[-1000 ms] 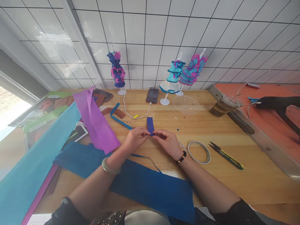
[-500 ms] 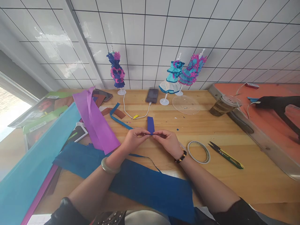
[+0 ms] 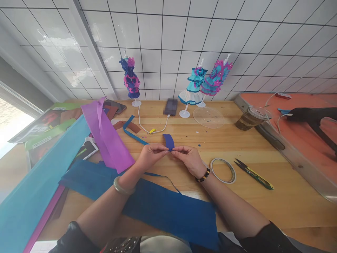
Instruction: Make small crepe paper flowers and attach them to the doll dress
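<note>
A short dark-blue strip (image 3: 169, 141) of fabric or crepe-like paper is pinched at its near end between both hands, its free end bending up and leftward. My left hand (image 3: 153, 155) grips it with thumb and fingertips from the left; my right hand (image 3: 187, 158) does the same from the right, the fingertips almost touching. Beneath the left forearm lies a wide teal-blue sheet (image 3: 168, 207). A narrow blue strip (image 3: 135, 136) runs behind the left hand. Right of the right wrist are a roll of tape (image 3: 212, 168) and thread snips (image 3: 254, 174).
Purple (image 3: 107, 137) and light-blue sheets (image 3: 44, 175) cover the left side. Along the tiled wall stand small dress forms in ruffled outfits (image 3: 132, 80), (image 3: 193, 88). A power bank (image 3: 171, 106) with a white cable, a clear disc (image 3: 208, 117) and a drink cup (image 3: 249, 119) sit behind.
The blue strip's free end has curved over to the left and sits slightly lower. Both hands keep their pinch in nearly the same place.
</note>
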`<state>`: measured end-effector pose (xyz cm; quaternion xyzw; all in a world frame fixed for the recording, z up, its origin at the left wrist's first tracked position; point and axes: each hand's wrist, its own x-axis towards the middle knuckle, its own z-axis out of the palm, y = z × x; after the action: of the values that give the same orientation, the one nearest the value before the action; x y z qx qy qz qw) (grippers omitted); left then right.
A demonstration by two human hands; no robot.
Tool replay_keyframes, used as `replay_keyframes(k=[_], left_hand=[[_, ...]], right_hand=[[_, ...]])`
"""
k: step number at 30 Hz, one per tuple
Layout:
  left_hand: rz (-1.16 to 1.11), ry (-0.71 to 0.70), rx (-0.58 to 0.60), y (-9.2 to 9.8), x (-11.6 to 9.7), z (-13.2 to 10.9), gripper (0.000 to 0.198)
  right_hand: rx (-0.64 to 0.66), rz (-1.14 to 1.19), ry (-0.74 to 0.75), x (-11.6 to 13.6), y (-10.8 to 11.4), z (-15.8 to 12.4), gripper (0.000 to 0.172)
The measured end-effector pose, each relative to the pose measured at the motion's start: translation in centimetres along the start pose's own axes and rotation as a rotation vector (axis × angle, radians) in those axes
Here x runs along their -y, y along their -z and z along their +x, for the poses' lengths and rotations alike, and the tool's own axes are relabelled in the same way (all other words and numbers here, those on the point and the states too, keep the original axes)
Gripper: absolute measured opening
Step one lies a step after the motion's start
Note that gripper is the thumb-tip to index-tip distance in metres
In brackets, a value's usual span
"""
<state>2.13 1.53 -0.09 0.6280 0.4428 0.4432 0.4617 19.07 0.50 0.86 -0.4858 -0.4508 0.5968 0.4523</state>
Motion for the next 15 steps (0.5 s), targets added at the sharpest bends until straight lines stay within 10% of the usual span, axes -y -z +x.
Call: replay_keyframes(k=[15], left_hand=[[-0.010, 0.003, -0.009, -0.11, -0.10, 0.06, 0.018]], right_hand=[[-0.003, -0.032, 0.005, -0.06, 0.08, 0.05, 0.021]])
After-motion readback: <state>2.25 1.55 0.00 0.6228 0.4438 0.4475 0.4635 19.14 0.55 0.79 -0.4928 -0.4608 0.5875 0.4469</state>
